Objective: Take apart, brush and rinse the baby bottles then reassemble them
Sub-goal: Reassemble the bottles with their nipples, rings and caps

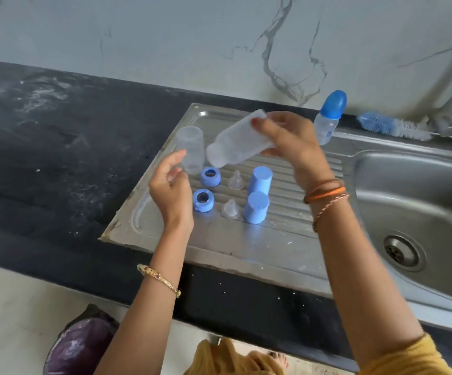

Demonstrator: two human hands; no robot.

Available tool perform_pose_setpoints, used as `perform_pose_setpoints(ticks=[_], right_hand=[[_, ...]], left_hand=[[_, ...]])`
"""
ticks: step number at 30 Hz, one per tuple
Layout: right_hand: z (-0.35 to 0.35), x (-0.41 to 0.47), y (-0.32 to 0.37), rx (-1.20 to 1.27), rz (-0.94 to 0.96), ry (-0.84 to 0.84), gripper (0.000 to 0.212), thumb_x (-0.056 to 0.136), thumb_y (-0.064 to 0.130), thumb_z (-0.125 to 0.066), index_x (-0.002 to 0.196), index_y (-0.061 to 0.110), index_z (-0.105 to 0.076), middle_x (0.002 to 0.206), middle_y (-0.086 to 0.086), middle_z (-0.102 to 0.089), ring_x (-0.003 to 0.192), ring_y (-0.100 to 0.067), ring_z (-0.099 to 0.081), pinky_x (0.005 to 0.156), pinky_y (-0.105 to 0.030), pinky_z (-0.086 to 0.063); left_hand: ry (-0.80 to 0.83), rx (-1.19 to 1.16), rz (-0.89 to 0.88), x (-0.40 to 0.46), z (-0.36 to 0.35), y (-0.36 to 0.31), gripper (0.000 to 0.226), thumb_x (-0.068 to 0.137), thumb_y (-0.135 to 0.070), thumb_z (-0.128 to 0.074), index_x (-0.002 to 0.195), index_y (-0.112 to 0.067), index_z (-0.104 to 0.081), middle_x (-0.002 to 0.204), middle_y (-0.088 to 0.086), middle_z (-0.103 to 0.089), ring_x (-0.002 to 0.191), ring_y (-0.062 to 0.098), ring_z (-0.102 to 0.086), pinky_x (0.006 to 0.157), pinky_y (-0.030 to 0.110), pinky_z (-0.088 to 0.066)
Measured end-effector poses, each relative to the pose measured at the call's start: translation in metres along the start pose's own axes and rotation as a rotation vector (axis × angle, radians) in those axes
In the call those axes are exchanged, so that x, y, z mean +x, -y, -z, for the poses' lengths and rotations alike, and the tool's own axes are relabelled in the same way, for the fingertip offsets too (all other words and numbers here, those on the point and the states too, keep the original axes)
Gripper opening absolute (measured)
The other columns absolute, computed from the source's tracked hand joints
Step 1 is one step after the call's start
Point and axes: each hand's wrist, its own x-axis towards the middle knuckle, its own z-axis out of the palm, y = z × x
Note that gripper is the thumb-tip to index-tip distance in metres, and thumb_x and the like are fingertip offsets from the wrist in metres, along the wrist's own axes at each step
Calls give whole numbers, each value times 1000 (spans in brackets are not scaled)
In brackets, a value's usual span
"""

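While our right hand grips a tilted bottle over the drainboard, left hand hangs loose, empty. Two sets lie apart; far capped bottle untouched, reassembly left.

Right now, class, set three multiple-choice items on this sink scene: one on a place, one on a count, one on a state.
1. Where does the blue-and-white bottle brush lie?
A. In the sink basin
B. Behind the sink, by the wall
C. On the floor

2. How many blue screw rings sit on the steel draining board?
A. Two
B. Four
C. One

3. The clear bottle body in the right hand is:
A. Capped
B. Standing upright
C. Tilted, neck downward, open

Answers: 1 B, it rests along the back edge. 2 A, two rings side by side. 3 C, neck points down without ring.
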Motion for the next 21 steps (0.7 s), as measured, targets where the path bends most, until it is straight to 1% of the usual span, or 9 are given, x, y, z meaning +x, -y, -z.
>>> perform_pose_setpoints(ticks=[4, 8, 9, 11, 13, 14, 18, 19, 21], right_hand=[[70, -3, 15, 384, -52, -186, 10, 86, 27, -61, 88, 17, -61, 83, 2, -60, 81, -12, -60, 69, -24, -54], [124, -18, 12, 795, -4, -269, 19, 84, 36, -59, 89, 18, -59, 81, 2, -64, 79, -14, -62, 69, -25, -54], [131, -20, 0, 618, -19, -359, 27, 75, 43, -63, 86, 19, -60, 82, 2, -65, 80, -14, -61, 72, -27, -54], [140, -25, -31, -53, -119, -531, 43, 62, 50, -67, 88, 15, -65, 86, -6, -66, 85, -22, -60, 84, -39, -51], [148, -27, -51, -568, -83, -674, 48, 70, 40, -72, 108, 11, -65, 101, -13, -67, 96, -29, -60, 88, -37, -46], [152, -28, -50, -500, -26, -663, 47, 74, 38, -72, 111, 10, -64, 102, -10, -67, 96, -27, -61, 86, -33, -49], [168, -29, -25, 407, 75, -412, 14, 89, 26, -59, 87, 14, -64, 84, -6, -60, 83, -17, -59, 74, -27, -56], [168, -29, -28, 433, 58, -413, 15, 88, 29, -59, 84, 16, -65, 83, -6, -61, 81, -17, -60, 75, -31, -56], [164, -26, -42, -105, -12, -543, 26, 80, 38, -67, 91, 15, -68, 90, -8, -67, 87, -23, -62, 81, -41, -52]], left_hand=[[218, -104, 64, -27, -37, -13, 45, 83, 13, -42, 105, -22, -59, 97, -5, -60, 86, 7, -56, 77, 21, -45], [428, -142, 114, -59, -74, -24, 39, 84, 14, -46, 109, -16, -55, 91, -6, -60, 79, 8, -55, 63, 12, -42], [473, -130, 118, -67, -81, -25, 39, 84, 13, -47, 109, -16, -54, 91, -6, -60, 75, 6, -54, 60, 10, -42], [557, -97, 109, -81, -90, -23, 38, 84, 11, -49, 109, -18, -54, 93, -6, -60, 74, 4, -54, 62, 12, -42], [618, -64, 124, -92, -93, -22, 37, 85, 8, -51, 111, -18, -54, 98, -6, -60, 77, 1, -55, 66, 12, -44], [636, -49, 128, -95, -93, -23, 36, 86, 7, -52, 114, -17, -54, 100, -6, -60, 78, 0, -55, 67, 12, -45], [629, -41, 169, -101, -96, -24, 35, 87, 3, -53, 118, -13, -55, 105, -3, -60, 82, 0, -56, 69, 14, -46], [622, -46, 180, -103, -97, -25, 35, 88, 3, -54, 119, -13, -56, 106, -2, -60, 84, 1, -57, 70, 15, -45], [611, -53, 203, -106, -98, -23, 35, 88, 1, -55, 119, -14, -56, 108, -2, -60, 88, 2, -57, 72, 16, -46]])
